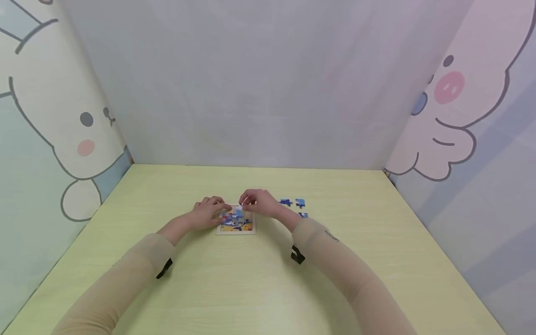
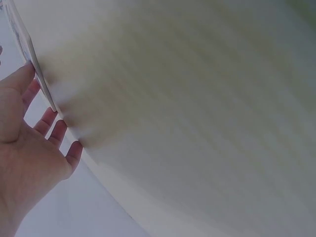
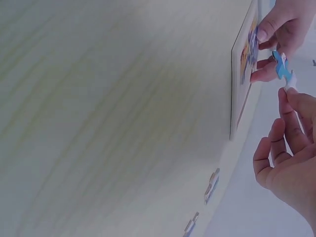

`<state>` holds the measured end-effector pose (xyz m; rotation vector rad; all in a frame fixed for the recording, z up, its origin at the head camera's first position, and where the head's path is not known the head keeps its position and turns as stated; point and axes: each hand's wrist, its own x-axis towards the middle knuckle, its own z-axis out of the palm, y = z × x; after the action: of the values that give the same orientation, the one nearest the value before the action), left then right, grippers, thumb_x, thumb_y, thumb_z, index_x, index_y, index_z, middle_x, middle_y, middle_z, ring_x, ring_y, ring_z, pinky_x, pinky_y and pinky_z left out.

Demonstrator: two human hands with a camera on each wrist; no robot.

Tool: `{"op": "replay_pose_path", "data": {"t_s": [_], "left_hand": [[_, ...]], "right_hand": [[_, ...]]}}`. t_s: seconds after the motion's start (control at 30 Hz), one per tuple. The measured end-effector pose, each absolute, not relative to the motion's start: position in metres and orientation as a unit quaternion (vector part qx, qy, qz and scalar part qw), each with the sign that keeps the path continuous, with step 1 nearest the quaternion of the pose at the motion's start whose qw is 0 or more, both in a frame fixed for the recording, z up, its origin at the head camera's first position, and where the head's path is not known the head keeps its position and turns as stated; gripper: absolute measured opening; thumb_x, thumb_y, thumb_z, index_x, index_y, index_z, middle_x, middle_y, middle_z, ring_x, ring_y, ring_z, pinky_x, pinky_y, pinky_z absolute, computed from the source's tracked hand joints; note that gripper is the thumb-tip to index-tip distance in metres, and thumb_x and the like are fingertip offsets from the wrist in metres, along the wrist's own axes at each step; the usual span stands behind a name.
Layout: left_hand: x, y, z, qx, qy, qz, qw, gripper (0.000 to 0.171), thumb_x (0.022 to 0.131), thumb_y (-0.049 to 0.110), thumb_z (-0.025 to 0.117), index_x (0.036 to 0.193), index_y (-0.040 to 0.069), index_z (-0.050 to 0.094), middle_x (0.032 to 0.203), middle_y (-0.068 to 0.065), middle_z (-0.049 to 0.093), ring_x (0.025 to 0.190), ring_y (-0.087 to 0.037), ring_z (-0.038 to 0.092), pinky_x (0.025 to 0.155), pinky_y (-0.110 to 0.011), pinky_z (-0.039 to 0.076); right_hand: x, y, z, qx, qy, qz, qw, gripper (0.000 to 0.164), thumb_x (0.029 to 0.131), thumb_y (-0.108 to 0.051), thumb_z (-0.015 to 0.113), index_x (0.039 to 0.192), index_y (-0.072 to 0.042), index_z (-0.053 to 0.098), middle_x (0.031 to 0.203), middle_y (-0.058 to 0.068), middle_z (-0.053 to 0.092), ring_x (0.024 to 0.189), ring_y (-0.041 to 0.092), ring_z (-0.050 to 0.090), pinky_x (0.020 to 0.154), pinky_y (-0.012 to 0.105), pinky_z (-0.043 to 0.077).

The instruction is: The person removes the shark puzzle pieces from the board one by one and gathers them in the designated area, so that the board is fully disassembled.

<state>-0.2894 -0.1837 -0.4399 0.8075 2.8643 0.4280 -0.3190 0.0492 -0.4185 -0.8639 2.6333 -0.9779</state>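
A small framed jigsaw puzzle (image 1: 236,233), partly filled with a colourful picture, lies flat on the table. My left hand (image 1: 205,213) rests at its left side, the thumb (image 2: 30,71) against the frame and other fingertips down at the tabletop. Above the upper right of the puzzle, my right hand (image 1: 260,203) pinches a blue and white jigsaw piece (image 3: 281,66) between thumb and index finger, its other fingers loosely bent. The right wrist view shows that piece held up off the board, close to the left hand's fingers.
Several loose blue jigsaw pieces (image 1: 300,203) lie on the pale yellow table (image 1: 251,288) to the right of the puzzle, near the right wrist. A plain curtain (image 1: 259,93) hangs behind the table, and cartoon-printed cloths (image 1: 37,116) stand along both sides.
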Motion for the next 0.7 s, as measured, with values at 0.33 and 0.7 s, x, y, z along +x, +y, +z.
{"op": "replay_pose_path", "data": {"t_s": [0.33,0.7], "left_hand": [[-0.291,-0.183,-0.44,0.263,0.952,0.141,0.07,0.041,0.094,0.031,0.058,0.134,0.022,0.052,0.135,-0.013,0.042,0.123,-0.039,0.037,0.096,-0.063,0.031],[-0.29,-0.184,-0.441,0.268,0.95,0.142,0.071,0.041,0.094,0.029,0.058,0.134,0.02,0.052,0.136,-0.014,0.041,0.123,-0.04,0.036,0.096,-0.064,0.03]], "right_hand": [[-0.317,0.067,-0.403,-0.309,0.89,-0.32,0.103,0.013,0.09,-0.017,0.066,0.102,-0.015,0.064,0.092,-0.004,0.068,0.083,0.008,0.06,0.075,0.023,0.049],[-0.315,0.094,-0.389,-0.315,0.89,-0.316,0.094,0.012,0.089,-0.016,0.066,0.101,-0.014,0.065,0.088,-0.005,0.068,0.08,0.01,0.06,0.071,0.024,0.049]]}}
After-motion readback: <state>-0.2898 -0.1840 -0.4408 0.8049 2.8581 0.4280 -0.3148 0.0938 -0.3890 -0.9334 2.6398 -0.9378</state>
